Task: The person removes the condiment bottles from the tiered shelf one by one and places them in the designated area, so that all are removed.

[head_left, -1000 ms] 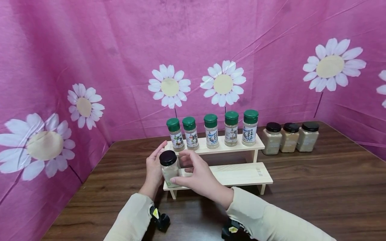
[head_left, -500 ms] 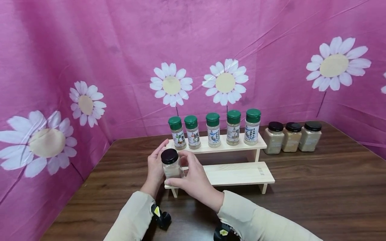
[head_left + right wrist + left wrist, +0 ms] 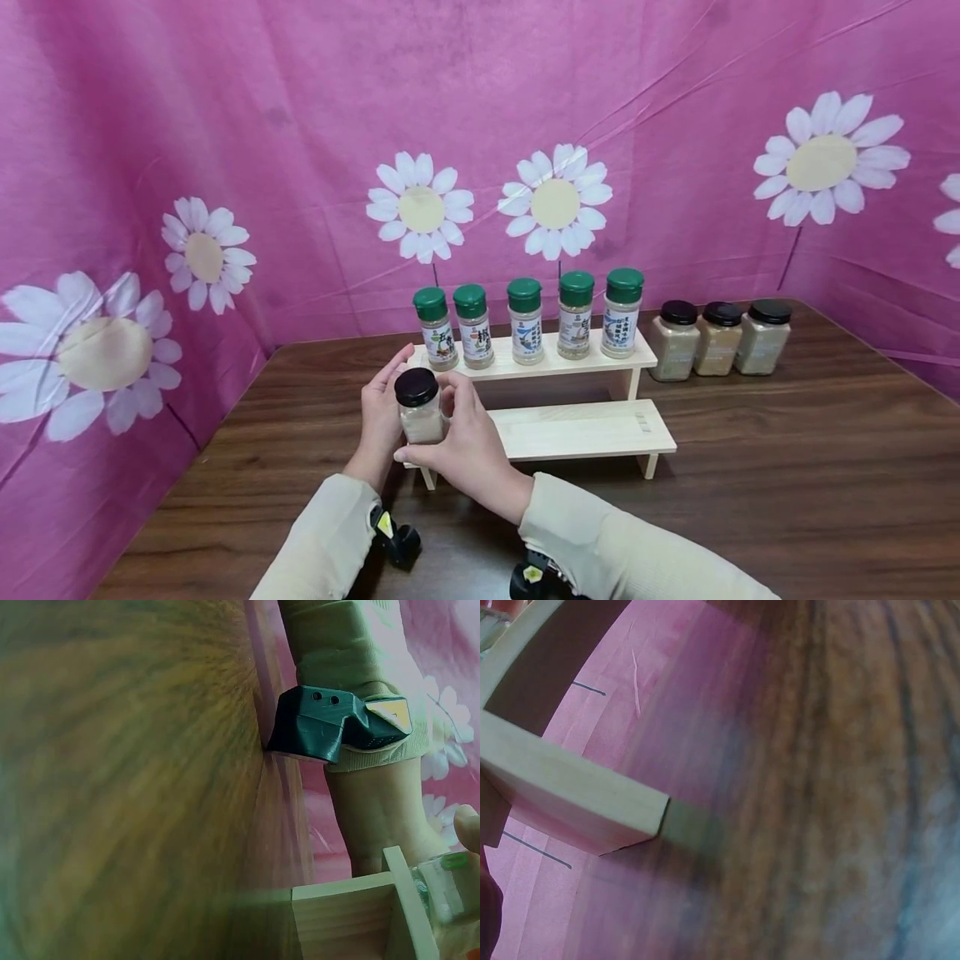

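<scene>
Left edge: at the far left I am seeing the pink daisy cloth [image 3: 150, 167] closing off that side where the wooden table [image 3: 750, 500] ends, with bare tabletop between it and my arms.
Left hand [image 3: 380, 412]: I am watching it cupping the left side of the black-lidded jar [image 3: 419, 408], fingers curving up behind it.
Jar position: the black-lidded jar is sitting upright at the left end of the lower shelf [image 3: 585, 429], pinched between both hands.
Jar axis: its long axis is running vertically, black lid pointing up, pale powder showing through the sides; I cannot tell which way its label is facing.
Right hand [image 3: 465, 442]: I am seeing its thumb at the jar's base and its fingers wrapping the right side, so it is gripping the jar too.
Lower shelf room: to the right of the hands the lower shelf is lying bare along its length to its right edge.
Upper shelf [image 3: 540, 367]: five green-capped bottles [image 3: 524, 321] are standing upright in a row, just behind and above the hands.
Right side: three black-lidded jars on the table [image 3: 720, 337] are standing side by side just beside the rack's right end, with open table beyond them.
Wrist views: both are showing blurred wood grain and a shelf corner [image 3: 656, 817].
</scene>
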{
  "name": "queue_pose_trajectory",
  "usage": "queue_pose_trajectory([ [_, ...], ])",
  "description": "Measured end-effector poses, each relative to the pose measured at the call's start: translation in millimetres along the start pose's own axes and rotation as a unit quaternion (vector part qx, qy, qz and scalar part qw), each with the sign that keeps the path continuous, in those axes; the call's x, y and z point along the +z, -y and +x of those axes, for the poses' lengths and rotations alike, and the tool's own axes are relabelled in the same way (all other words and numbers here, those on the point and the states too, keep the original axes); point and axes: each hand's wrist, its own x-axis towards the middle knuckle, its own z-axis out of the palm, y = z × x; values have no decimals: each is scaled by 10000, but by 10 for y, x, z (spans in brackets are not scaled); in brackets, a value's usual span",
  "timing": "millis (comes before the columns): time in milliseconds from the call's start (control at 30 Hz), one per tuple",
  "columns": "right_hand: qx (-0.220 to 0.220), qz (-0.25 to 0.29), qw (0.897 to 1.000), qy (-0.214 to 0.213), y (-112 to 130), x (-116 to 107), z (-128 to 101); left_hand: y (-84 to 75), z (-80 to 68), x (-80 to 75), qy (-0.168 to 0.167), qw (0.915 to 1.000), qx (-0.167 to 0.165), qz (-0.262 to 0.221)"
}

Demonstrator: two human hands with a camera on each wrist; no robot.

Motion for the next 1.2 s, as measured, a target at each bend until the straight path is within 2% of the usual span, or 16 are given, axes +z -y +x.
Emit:
queue_pose_trajectory([
  [367, 10, -8, 10000, -82, -13, 28, -2, 0, -9, 2, -39, 9998, -53, 203],
  [800, 78, 426, 9989, -159, -35, 15, -65, 41, -58, 6, -54, 9998, -13, 193],
  [1000, -264, 477, 9974, -474, -25, -14, -68, 34, -49, 11, -8, 9996, -51, -281],
  [1200, -682, 414, 9916, -1016, -27, -51, -27, 40, -26, 2, 242, 9957, -97, -895],
])
